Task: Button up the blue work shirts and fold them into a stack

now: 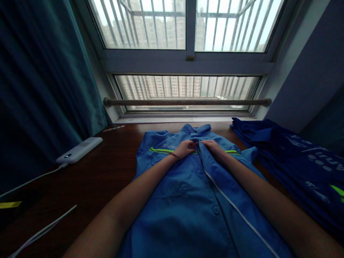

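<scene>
A light blue button-up work shirt (174,211) lies front up before me, its collar toward the window and a yellow-green stripe across the chest. My left hand (185,149) is closed at the front opening, near the chest stripe, with a beaded bracelet on its wrist. Close beside it, my right hand (212,147) pinches the top of the shirt's front placket (212,172), whose white-trimmed edge is lifted and turned. Two buttons (216,209) show on the layer underneath. What lies between my fingertips is too small to make out.
Dark blue folded garments (290,157) with white print are stacked at the right. On the wooden table (113,175) to the left lies a white power bank (80,149) with a cable (34,181) plugged in. A blue curtain (48,71) hangs at the left; a barred window (188,86) is ahead.
</scene>
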The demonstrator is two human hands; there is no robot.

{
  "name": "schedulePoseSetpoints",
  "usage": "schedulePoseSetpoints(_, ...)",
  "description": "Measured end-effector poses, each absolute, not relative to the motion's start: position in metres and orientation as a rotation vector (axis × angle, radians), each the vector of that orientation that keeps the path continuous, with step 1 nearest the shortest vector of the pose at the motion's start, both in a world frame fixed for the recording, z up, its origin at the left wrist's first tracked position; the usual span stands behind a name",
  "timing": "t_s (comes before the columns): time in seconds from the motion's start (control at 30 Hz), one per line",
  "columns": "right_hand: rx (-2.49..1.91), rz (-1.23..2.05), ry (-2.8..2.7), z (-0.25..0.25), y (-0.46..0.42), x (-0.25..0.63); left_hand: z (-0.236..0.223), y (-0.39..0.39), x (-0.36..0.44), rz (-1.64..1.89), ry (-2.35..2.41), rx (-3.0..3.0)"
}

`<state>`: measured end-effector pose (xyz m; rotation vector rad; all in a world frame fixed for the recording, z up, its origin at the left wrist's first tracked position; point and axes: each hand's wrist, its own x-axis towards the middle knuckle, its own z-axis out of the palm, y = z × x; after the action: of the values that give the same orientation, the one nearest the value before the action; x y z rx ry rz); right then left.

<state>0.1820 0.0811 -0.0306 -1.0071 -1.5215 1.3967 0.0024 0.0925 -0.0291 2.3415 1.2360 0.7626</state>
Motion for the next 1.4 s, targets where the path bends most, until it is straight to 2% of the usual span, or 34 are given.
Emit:
schedulePoseSetpoints(0.17,-1.011,1.548,-1.424,-0.028,0.076,0.181,-0.029,0.094,0.001,0.691,1.320,2.259)
schedulePoseSetpoints(0.33,-0.993,1.531,-1.332,-0.027,0.075,0.182,-0.024,0.087,0.000,0.851,1.323,2.063)
schedulePoseSetpoints(0.57,-0.894,1.671,-1.307,-0.020,0.067,0.178,-0.007,0.077,0.003,0.931,1.004,1.444)
schedulePoseSetpoints(0.83,-0.946,1.598,-1.362,-0.012,0.062,0.179,-0.001,0.070,0.002,0.926,0.962,1.313)
schedulePoseSetpoints(1.07,-0.837,1.763,-1.297,-0.014,0.062,0.180,-0.001,0.068,0.003,0.959,0.875,1.260)
schedulePoseSetpoints(1.27,-0.861,1.681,-1.342,-0.017,0.063,0.178,-0.003,0.069,0.003,0.973,0.842,1.231)
schedulePoseSetpoints(1.4,-0.919,1.364,-1.469,-0.018,0.063,0.178,-0.005,0.068,0.003,0.953,0.870,1.224)
